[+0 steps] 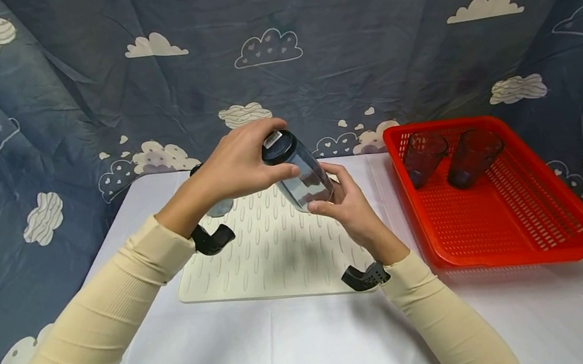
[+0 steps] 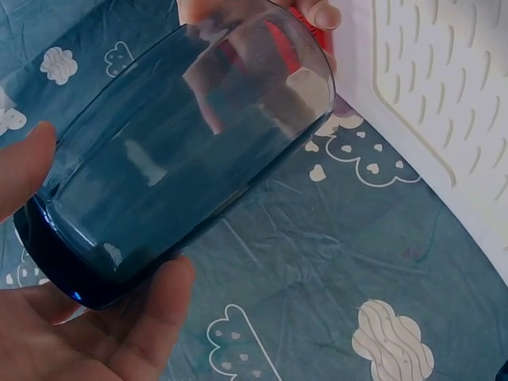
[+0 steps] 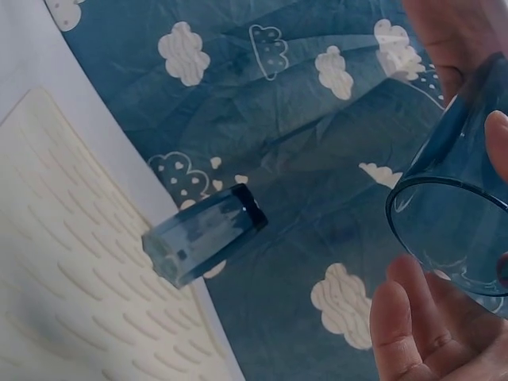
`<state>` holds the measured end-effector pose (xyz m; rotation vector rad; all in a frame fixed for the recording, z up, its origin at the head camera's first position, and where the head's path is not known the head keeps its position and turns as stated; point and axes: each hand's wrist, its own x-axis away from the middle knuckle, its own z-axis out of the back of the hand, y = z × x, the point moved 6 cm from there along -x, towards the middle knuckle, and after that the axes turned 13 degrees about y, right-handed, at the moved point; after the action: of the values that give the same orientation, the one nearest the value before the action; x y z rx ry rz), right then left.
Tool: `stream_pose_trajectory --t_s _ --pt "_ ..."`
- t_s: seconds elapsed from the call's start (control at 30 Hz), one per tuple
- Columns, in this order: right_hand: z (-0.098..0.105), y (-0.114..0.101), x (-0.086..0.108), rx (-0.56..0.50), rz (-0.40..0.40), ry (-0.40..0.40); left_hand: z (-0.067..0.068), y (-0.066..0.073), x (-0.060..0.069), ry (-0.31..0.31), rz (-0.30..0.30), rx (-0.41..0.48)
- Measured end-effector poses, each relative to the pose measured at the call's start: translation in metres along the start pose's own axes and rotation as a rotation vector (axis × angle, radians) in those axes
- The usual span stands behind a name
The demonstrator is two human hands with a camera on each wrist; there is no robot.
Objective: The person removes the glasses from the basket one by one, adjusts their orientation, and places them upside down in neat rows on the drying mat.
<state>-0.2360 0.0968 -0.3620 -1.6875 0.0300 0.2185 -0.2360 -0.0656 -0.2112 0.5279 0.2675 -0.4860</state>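
A blue-tinted drinking glass (image 1: pixel 306 174) is held tilted above the mat, its dark base up to the left and its rim down to the right. My left hand (image 1: pixel 245 162) grips it round the base, where a small label shows. At the rim end, my right hand (image 1: pixel 347 204) holds it between thumb and fingers. The left wrist view shows the clear wall of the glass (image 2: pixel 190 151) side-on. The right wrist view looks toward its open rim (image 3: pixel 452 230). Behind my left wrist, a second blue glass (image 1: pixel 220 207) stands upside down on the mat, mostly hidden in the head view.
Under my hands lies a cream ridged drying mat (image 1: pixel 280 268) on a white-covered table (image 1: pixel 224 348). At the right is a red perforated basket (image 1: pixel 472 226); two glasses, one (image 1: pixel 425 156) beside the other (image 1: pixel 474 156), lean at its back. A dark cloud-patterned cloth (image 1: pixel 391 60) hangs behind.
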Motion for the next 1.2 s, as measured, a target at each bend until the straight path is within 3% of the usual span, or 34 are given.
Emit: stream_pose_trajectory --t_s 0.2,0.47,0.87,1.0,1.2 --pt "0.004 -0.001 0.000 0.012 0.009 0.016 -0.002 0.002 -0.003 -0.005 0.007 0.022" --pt "0.005 0.000 0.001 0.007 0.000 0.014 -0.007 -0.002 -0.003 -0.055 0.068 0.065" --pt "0.005 0.000 0.003 0.014 0.000 -0.009 -0.006 0.000 -0.006 -0.031 0.015 0.086" --pt "0.009 0.000 0.004 0.103 0.011 -0.016 -0.005 -0.002 -0.008 -0.045 0.020 0.074" --pt "0.022 0.000 0.014 0.322 0.040 0.018 -0.001 -0.014 -0.013 -0.017 0.041 0.042"
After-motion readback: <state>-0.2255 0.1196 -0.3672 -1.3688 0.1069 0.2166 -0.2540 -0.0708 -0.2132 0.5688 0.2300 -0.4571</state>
